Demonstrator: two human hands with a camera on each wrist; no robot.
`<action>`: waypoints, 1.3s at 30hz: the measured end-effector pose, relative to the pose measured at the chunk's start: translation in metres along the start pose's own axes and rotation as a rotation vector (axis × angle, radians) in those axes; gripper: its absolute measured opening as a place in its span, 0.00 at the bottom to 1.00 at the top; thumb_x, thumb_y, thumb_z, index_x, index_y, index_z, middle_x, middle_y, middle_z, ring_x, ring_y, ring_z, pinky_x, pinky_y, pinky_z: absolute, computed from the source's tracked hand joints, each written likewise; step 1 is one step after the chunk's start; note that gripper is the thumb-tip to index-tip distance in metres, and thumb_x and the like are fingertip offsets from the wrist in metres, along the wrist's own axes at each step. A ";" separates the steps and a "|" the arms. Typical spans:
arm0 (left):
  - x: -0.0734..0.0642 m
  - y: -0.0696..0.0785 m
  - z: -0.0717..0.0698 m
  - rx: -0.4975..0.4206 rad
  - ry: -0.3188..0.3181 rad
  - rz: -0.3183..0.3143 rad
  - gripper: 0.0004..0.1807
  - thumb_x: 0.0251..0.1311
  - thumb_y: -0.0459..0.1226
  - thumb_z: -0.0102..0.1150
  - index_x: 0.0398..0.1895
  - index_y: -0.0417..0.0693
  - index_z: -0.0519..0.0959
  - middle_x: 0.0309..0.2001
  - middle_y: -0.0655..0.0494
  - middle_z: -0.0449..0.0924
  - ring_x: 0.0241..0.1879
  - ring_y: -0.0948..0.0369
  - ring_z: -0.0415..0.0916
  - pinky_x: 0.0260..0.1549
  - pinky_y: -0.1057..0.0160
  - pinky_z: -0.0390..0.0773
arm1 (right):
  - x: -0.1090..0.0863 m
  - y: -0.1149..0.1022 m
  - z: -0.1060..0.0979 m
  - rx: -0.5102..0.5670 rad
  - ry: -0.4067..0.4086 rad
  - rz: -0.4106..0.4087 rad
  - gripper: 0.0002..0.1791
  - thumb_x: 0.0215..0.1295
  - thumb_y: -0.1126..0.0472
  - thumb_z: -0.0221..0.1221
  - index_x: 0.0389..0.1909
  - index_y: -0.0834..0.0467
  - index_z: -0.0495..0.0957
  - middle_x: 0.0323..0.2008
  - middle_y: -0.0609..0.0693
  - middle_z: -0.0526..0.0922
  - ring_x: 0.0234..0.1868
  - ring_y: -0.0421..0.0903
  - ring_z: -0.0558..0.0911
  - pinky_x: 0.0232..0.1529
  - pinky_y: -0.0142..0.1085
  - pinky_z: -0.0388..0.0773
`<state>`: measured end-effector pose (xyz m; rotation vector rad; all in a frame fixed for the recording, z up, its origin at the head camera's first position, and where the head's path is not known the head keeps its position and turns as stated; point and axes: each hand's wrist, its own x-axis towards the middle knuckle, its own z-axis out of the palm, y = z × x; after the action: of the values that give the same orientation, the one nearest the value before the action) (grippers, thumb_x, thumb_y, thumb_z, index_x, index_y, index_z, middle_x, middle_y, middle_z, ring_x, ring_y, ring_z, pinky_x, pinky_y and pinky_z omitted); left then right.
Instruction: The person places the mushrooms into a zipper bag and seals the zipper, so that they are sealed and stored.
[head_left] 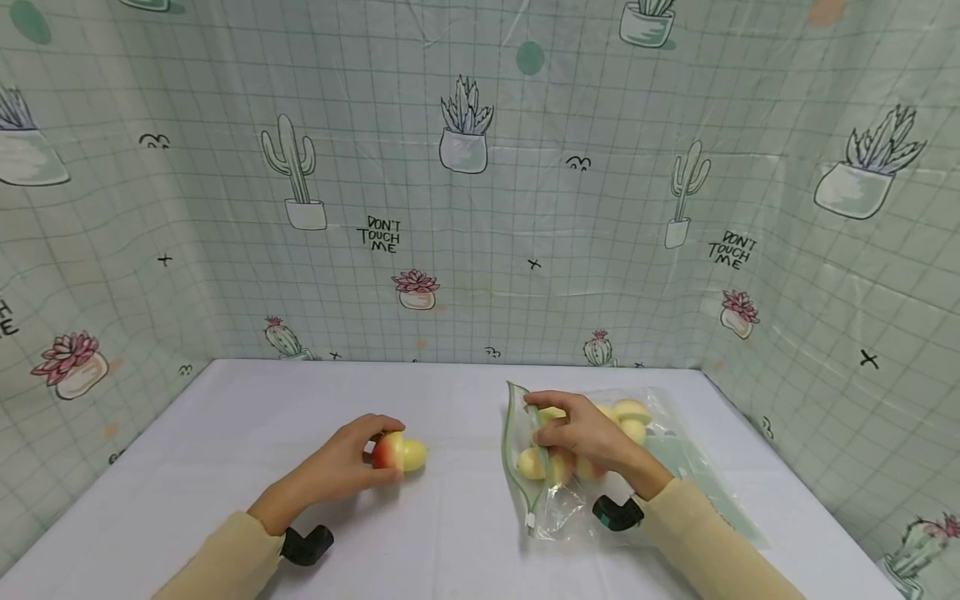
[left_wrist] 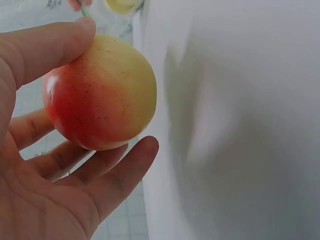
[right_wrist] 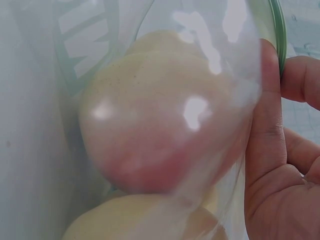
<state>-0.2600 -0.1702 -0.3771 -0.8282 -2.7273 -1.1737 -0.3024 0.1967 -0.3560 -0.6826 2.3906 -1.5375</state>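
Observation:
My left hand [head_left: 341,465] holds a toy mushroom [head_left: 412,455] between thumb and fingers, left of the table's middle. Its rounded red-and-yellow cap [left_wrist: 102,95] fills much of the left wrist view, and its pale yellow stem points right in the head view. To the right lies a clear zip bag [head_left: 675,454] with a green-edged mouth facing left. My right hand [head_left: 592,429] pinches the upper film near that mouth, and the mouth stands parted. Inside the bag are several yellow and reddish mushrooms [right_wrist: 160,125], partly covered by the hand and film.
A white table [head_left: 442,533] spreads beneath both hands. Behind and beside it hangs a pale checked curtain [head_left: 510,217] printed with potted cacti. Each wrist carries a small black camera [head_left: 307,546].

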 end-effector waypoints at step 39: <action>0.027 0.022 0.041 -0.084 -0.084 0.120 0.30 0.50 0.35 0.71 0.57 0.41 0.71 0.52 0.53 0.71 0.49 0.57 0.68 0.41 0.70 0.78 | 0.000 0.000 0.002 0.006 0.005 -0.009 0.34 0.57 0.67 0.63 0.66 0.63 0.65 0.64 0.61 0.67 0.39 0.47 0.82 0.38 0.39 0.80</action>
<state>-0.2659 -0.1170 -0.3842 -1.0585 -2.6659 -1.2634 -0.3017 0.1946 -0.3567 -0.6905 2.3886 -1.5507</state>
